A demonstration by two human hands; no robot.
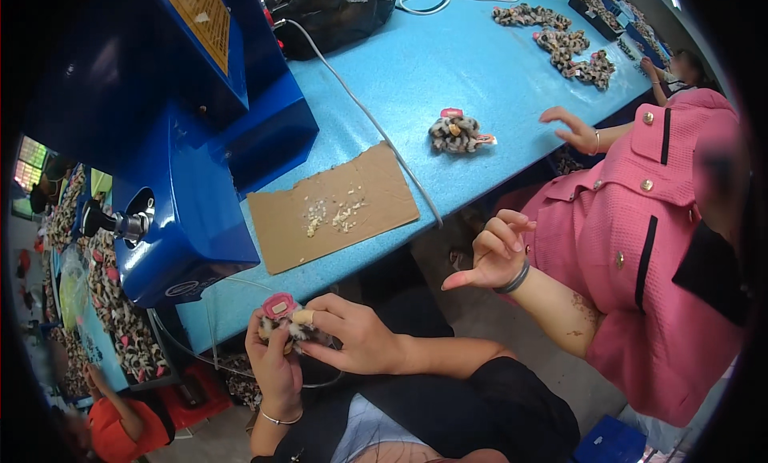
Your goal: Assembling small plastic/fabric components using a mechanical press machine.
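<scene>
Both of my hands are closed on a small fuzzy plush piece [278,306], spotted in dark and pale fur with a pink patch on top. My left hand [276,363] pinches it from the left side, the thumb pressed on its front. From the right, my right hand [356,335] grips the fur with its fingers and thumb; one fingertip has a beige covering. The piece is held just off the table's near edge, below the blue machine [188,247]. Fingers hide much of its lower part.
On the blue table [352,87] lie a cardboard sheet [276,231] with pale crumbs, a grey cable, another plush piece [456,135] and several spotted strips [560,43]. A black bag [328,11] stands behind. A person in pink [640,223] stands at right, hands over the table's edge.
</scene>
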